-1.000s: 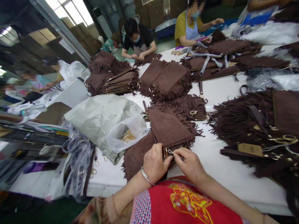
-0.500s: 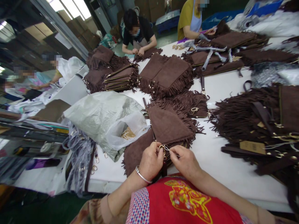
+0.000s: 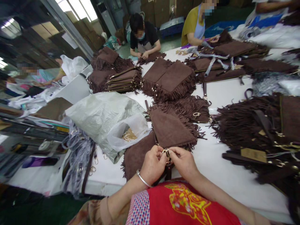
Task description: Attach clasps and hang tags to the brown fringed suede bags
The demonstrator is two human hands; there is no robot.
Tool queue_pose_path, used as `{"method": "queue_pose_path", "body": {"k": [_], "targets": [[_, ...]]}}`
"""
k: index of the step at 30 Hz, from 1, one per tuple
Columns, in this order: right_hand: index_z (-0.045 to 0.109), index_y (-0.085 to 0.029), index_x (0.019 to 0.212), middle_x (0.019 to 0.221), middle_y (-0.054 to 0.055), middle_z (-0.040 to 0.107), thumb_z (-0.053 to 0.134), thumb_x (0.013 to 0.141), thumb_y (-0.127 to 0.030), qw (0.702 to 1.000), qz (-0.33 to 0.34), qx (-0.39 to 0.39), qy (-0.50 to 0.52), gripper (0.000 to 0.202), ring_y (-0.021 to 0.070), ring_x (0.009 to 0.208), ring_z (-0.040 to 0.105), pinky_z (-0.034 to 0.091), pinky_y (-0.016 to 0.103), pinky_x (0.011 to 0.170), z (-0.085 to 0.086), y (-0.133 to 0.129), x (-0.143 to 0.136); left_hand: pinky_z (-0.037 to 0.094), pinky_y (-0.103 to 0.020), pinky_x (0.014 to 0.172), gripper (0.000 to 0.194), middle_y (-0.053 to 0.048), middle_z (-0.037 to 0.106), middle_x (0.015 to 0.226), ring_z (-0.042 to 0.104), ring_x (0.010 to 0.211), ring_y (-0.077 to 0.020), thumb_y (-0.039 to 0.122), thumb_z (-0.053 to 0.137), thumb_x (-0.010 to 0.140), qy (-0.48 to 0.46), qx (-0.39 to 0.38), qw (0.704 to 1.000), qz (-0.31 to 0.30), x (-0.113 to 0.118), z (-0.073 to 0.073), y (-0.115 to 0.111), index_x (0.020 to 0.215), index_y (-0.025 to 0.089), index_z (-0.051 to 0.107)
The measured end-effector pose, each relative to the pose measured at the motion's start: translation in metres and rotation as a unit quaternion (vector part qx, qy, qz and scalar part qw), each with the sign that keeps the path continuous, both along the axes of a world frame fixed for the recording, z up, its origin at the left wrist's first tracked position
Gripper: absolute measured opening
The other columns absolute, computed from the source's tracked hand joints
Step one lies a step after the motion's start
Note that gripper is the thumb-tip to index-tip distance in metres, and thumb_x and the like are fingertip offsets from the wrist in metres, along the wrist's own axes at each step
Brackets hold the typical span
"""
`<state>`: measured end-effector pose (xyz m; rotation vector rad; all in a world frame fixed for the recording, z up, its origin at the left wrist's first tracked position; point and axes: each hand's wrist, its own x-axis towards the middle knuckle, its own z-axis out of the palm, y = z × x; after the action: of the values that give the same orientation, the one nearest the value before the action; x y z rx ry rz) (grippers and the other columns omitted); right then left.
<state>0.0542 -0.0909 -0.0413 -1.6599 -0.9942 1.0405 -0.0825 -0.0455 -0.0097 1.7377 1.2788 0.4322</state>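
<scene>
At the table's near edge, my left hand point(image 3: 153, 164), with a silver bangle at the wrist, pinches a gold metal clasp point(image 3: 168, 158) on a dark brown strap. My right hand point(image 3: 184, 161) is closed at the clasp's other side, its thumb and forefinger on a thin white string point(image 3: 165, 150) looped at the clasp. The fingertips of both hands almost meet. Just beyond them lies a brown fringed suede bag point(image 3: 172, 126), partly over another brown bag point(image 3: 138, 154).
A clear plastic bag with tan tags point(image 3: 128, 135) sits by a grey-white sack point(image 3: 100, 112) at left. Brown bags are stacked at the back point(image 3: 170, 76) and heaped with straps at right point(image 3: 253, 122). Co-workers point(image 3: 145, 36) sit across the white table point(image 3: 215, 159).
My right hand has moved left to the clasp, bringing the white string in close. My left hand stays on the clasp. The camera view has shifted slightly.
</scene>
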Motion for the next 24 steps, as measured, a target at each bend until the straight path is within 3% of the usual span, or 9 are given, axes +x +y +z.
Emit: {"method": "queue_pose_path", "body": {"k": [4, 13, 19, 24], "targets": [[0.073, -0.014, 0.086, 0.064, 0.002, 0.065, 0.059, 0.079, -0.041, 0.988, -0.026, -0.069, 0.138, 0.032, 0.0148, 0.056, 0.054, 0.042, 0.024, 0.051, 0.001, 0.001, -0.001, 0.043, -0.022, 0.057, 0.009, 0.000, 0.067, 0.069, 0.063, 0.062, -0.0127, 0.026, 0.051, 0.089, 0.014, 0.026, 0.999, -0.020, 0.001, -0.001, -0.003, 0.093, 0.018, 0.054], [0.070, -0.013, 0.068, 0.052, -0.003, 0.054, 0.064, 0.068, -0.036, 0.963, -0.108, -0.095, 0.230, 0.023, 0.0091, 0.048, 0.040, 0.030, 0.022, 0.047, 0.022, 0.004, -0.005, 0.045, -0.024, 0.067, 0.010, -0.005, 0.067, 0.080, 0.063, 0.073, -0.0154, 0.024, 0.049, 0.092, 0.045, 0.150, 0.984, -0.090, 0.000, 0.001, -0.011, 0.092, 0.018, 0.057], [0.067, -0.014, 0.065, 0.057, -0.002, 0.059, 0.064, 0.071, -0.034, 0.970, -0.102, -0.064, 0.209, 0.021, 0.0097, 0.053, 0.045, 0.035, 0.022, 0.052, 0.012, 0.009, -0.007, 0.046, -0.026, 0.076, 0.025, -0.007, 0.063, 0.083, 0.059, 0.081, -0.0159, 0.024, 0.043, 0.095, 0.073, 0.234, 0.963, -0.114, 0.002, 0.013, 0.007, 0.086, 0.017, 0.065], [0.068, -0.013, 0.067, 0.067, 0.002, 0.066, 0.056, 0.084, -0.032, 0.988, -0.076, -0.046, 0.123, 0.028, 0.0152, 0.064, 0.058, 0.045, 0.026, 0.059, 0.008, 0.005, -0.003, 0.050, -0.027, 0.072, 0.025, -0.005, 0.066, 0.080, 0.062, 0.075, -0.0170, 0.025, 0.047, 0.090, 0.105, 0.245, 0.953, -0.144, 0.011, 0.023, 0.015, 0.081, 0.024, 0.070]]}}
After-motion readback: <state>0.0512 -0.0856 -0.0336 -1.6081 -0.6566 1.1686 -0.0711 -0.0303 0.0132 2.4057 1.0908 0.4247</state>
